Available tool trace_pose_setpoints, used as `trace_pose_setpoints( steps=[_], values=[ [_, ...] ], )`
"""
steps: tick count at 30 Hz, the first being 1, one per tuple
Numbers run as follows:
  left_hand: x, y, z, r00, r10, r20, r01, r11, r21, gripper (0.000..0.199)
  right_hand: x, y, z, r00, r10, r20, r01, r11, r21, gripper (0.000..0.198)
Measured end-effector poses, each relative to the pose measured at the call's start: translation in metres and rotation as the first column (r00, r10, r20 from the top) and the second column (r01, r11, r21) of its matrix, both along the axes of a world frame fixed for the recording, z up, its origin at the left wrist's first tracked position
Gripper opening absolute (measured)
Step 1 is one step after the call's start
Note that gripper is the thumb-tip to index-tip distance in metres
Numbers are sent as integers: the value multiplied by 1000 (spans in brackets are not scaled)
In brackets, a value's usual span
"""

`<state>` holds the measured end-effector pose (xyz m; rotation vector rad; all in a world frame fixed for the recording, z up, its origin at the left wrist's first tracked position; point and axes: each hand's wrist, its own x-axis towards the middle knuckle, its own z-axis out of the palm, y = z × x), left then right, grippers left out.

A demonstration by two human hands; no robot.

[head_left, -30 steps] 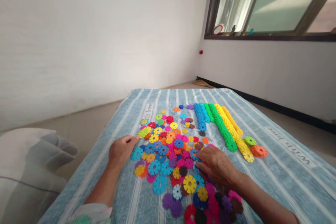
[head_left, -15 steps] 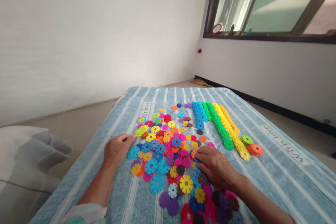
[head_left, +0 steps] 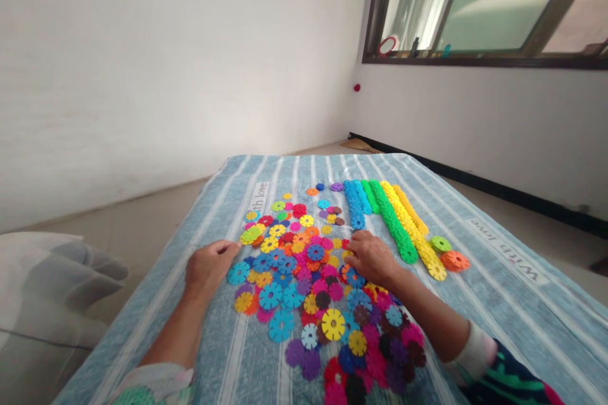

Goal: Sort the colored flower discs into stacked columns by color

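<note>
A loose heap of colourful notched plastic discs, snowflake-shaped building pieces (head_left: pixel 333 324), is spread over the striped cloth (head_left: pixel 180 342). At the heap's left edge my left hand (head_left: pixel 209 269) rests with its fingers closed, fingertips beside a lime-yellow disc (head_left: pixel 251 235). Whether anything is pinched there is too small to tell. Over the right side of the heap is my right hand (head_left: pixel 373 258), fingers bent and together, tips down among the discs by a blue row. What those fingertips hold is hidden.
Rows of linked discs lie at the right: blue (head_left: pixel 354 205), green (head_left: pixel 392 223) and yellow (head_left: pixel 418 234). Beside them are a lime stack (head_left: pixel 440 243) and an orange stack (head_left: pixel 455 260). White translucent fabric (head_left: pixel 52 304) stands left of the cloth-covered surface.
My right hand has moved away from me and slightly left, uncovering discs near the heap's front right. My left hand has stayed about where it was. The view has shifted slightly.
</note>
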<state>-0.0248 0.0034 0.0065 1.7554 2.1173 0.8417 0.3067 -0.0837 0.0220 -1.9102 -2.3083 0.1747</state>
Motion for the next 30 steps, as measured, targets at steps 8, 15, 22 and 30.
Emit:
trace_pose_setpoints(
  steps=[8,15,22,30],
  values=[
    [0,0,0,1000,-1,10,1,1000,-6,37,-1,4,-5,990,2,-143,4,999,44,11],
    [0,2,-1,1000,-4,21,5,1000,-20,38,25,8,6,925,-151,-348,190,979,79,14],
    [3,-2,3,1000,1,15,0,1000,-19,37,31,0,4,897,-154,-414,184,982,33,15],
    [3,-1,-1,1000,-4,12,4,1000,7,38,22,-3,-4,896,-66,-440,79,997,11,13]
  ],
)
